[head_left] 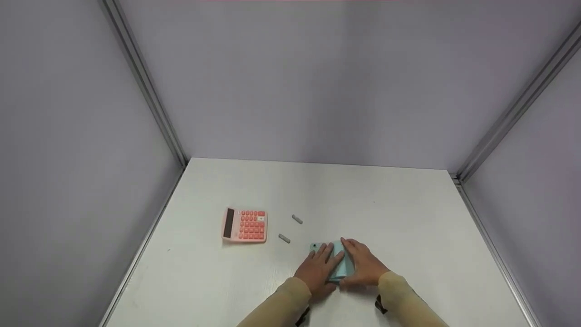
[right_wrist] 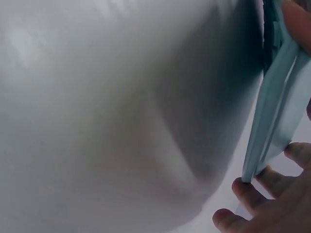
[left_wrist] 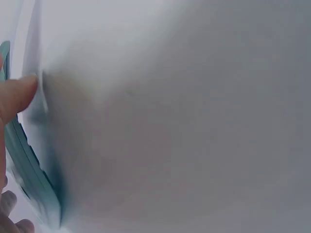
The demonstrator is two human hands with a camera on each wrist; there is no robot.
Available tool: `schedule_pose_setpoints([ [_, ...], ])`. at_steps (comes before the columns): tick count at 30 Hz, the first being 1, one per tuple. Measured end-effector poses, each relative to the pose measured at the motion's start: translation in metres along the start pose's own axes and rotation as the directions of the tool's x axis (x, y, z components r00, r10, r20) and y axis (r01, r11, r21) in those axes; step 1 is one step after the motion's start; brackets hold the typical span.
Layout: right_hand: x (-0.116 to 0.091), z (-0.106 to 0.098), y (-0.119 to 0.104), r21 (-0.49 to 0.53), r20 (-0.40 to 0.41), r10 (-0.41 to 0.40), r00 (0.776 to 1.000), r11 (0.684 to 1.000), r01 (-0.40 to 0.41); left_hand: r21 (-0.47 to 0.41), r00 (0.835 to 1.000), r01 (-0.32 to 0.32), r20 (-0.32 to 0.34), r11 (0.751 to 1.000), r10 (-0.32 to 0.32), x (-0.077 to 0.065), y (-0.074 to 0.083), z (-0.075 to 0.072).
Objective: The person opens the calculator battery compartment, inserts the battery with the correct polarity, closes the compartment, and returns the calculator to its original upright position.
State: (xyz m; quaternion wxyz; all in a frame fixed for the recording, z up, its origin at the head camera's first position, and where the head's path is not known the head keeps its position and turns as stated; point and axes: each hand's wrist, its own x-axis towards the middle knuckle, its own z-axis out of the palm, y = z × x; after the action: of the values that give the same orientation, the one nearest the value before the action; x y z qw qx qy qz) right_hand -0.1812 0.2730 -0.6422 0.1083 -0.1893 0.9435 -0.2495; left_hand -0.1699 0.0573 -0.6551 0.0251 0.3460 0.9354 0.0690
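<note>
A flat teal phone-like thing [head_left: 340, 268] lies on the white table below both hands, with a small dark round spot at its far left corner. Spread over its left part is my left hand [head_left: 317, 270], fingers extended across the top. My right hand [head_left: 363, 265] grips the right part lengthwise, fingertips at the far end and thumb at the near end. In the right wrist view, two layers of the teal thing [right_wrist: 272, 111] show edge-on, with fingertips at one end. Dark cutouts line its edge in the left wrist view, near my left thumb [left_wrist: 19, 94].
A pink calculator [head_left: 245, 225] lies to the left on the table [head_left: 204, 281]. Between it and the hands are two small grey cylinders [head_left: 297, 219]. Pale walls [head_left: 272, 81] enclose the table at the back and on both sides.
</note>
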Motion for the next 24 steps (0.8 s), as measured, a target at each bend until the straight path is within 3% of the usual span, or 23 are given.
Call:
schedule_pose_setpoints([
  [19, -0.002, -0.007, -0.011, -0.003, -0.042, -0.025, 0.999, 1.000, 0.025, 0.020, 0.998, 0.003, -0.066, 1.000, -0.002, 0.002, 0.006, 0.000],
  [24, -0.002, -0.007, -0.012, -0.024, -0.055, -0.022, 0.998, 1.000, 0.021, -0.019, 0.998, 0.019, -0.055, 1.000, -0.020, 0.002, 0.007, -0.002],
])
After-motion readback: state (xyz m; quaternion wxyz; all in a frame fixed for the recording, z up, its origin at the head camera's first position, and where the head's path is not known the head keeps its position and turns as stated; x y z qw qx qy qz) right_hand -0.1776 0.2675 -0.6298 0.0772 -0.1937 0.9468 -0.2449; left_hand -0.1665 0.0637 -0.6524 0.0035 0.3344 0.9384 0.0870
